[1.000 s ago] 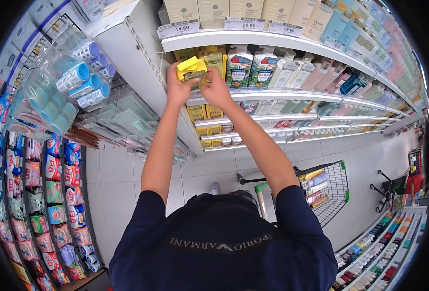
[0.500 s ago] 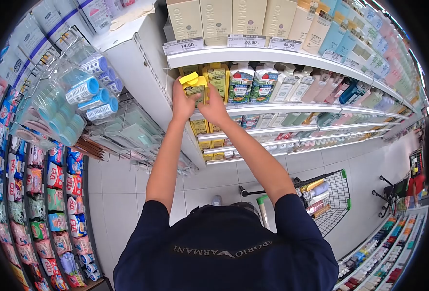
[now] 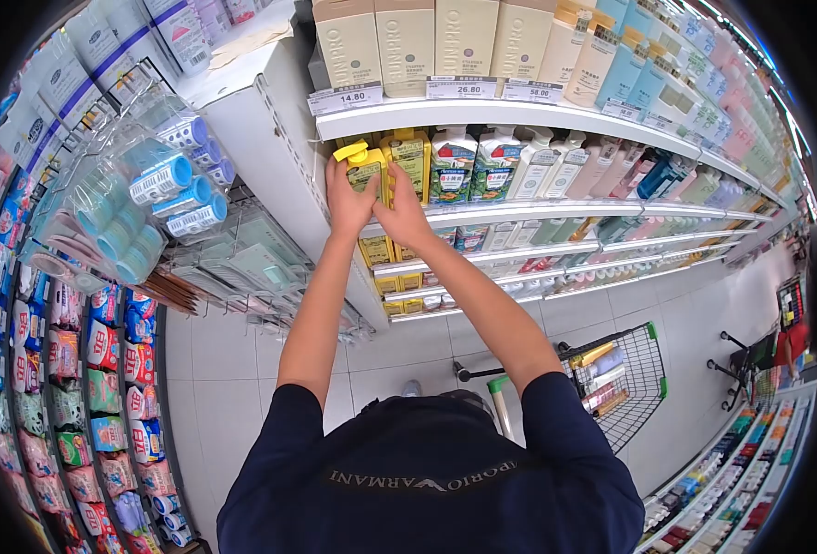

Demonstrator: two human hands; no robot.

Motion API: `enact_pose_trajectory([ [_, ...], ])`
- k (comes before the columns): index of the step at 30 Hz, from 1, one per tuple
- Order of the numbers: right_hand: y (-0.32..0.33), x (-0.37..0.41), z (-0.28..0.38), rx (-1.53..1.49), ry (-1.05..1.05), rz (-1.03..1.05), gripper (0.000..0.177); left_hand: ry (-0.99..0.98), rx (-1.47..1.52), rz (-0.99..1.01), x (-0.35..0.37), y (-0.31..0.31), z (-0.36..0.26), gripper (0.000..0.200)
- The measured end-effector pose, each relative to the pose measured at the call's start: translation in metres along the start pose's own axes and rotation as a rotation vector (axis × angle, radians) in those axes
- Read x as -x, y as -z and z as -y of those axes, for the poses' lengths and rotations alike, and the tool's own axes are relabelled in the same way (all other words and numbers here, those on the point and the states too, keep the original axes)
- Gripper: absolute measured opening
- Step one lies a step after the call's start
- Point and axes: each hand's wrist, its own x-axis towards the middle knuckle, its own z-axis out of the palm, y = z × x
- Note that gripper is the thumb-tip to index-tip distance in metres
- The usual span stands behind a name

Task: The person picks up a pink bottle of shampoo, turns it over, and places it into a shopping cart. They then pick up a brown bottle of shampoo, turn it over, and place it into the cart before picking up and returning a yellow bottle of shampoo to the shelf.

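A yellow bottle point(image 3: 365, 174) with a bright yellow top stands at the left end of the second shelf. My left hand point(image 3: 349, 201) is wrapped round its left side, thumb across the front. On its right side my right hand point(image 3: 402, 218) presses with the fingers, the thumb near the left one. Another yellow bottle point(image 3: 409, 155) stands just to the right, close to my right fingertips. Beyond it are white pump bottles with a red, blue and green label point(image 3: 452, 166). The palms are hidden from view.
A white shelf panel point(image 3: 290, 138) borders the bottles on the left. Above is a shelf edge with price tags point(image 3: 462, 88). Hanging packs of blue rolls point(image 3: 159, 175) jut out at left. A shopping cart point(image 3: 644, 369) with goods stands behind right; another person's cart is farther right.
Both hands have moved the yellow bottle slightly down and left, deeper onto the shelf beside the other yellow one. The view has shifted a little.
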Motion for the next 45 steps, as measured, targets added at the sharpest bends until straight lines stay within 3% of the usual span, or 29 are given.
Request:
enact_pose_trajectory([
  [4,0.018,0.019,0.011,-0.014,0.068,0.034,0.07,0.065,0.052,-0.041,-0.005,-0.01,0.009,0.044],
  [10,0.043,0.093,0.007,-0.168,-0.116,0.133,0.066,0.101,0.069,-0.079,-0.012,-0.015,0.007,0.04],
  [12,0.051,0.118,0.002,-0.321,-0.323,0.172,0.061,0.102,0.084,-0.078,-0.011,-0.014,0.006,0.04],
  [19,0.075,0.145,0.002,-0.415,-0.443,0.189,0.055,0.035,0.148,-0.165,-0.005,-0.019,0.009,0.045],
  [21,0.077,0.149,0.012,-0.486,-0.464,0.187,0.055,0.185,0.236,-0.132,-0.003,-0.015,0.0,0.052],
  [28,0.085,0.178,0.048,-0.698,-0.465,0.281,0.053,0.113,0.191,-0.138,0.002,-0.02,0.013,0.059],
  [30,0.089,0.185,0.054,-0.691,-0.429,0.315,0.053,-0.109,-0.15,-0.239,0.002,-0.028,0.028,0.054],
  [32,0.096,0.19,0.061,-0.743,-0.536,0.39,0.055,-0.108,-0.091,-0.201,-0.002,-0.024,0.024,0.052],
  [34,0.101,0.194,0.069,-0.748,-0.552,0.39,0.055,-0.085,0.029,-0.152,-0.004,-0.017,0.01,0.043],
  [38,0.108,0.201,0.07,-0.782,-0.582,0.376,0.053,-0.002,0.052,-0.091,-0.009,-0.009,0.003,0.043],
  [41,0.113,0.207,0.067,-0.791,-0.593,0.355,0.05,0.061,0.045,-0.043,-0.013,-0.009,0.0,0.049],
  [43,0.115,0.212,0.066,-0.799,-0.596,0.346,0.048,0.15,0.078,-0.116,-0.016,-0.011,-0.004,0.061],
  [44,0.117,0.213,0.064,-0.802,-0.605,0.342,0.046,0.202,0.137,-0.076,-0.02,-0.009,-0.006,0.076],
  [45,0.117,0.219,0.064,-0.81,-0.623,0.34,0.044,0.212,0.128,-0.068,-0.02,-0.007,-0.007,0.076],
])
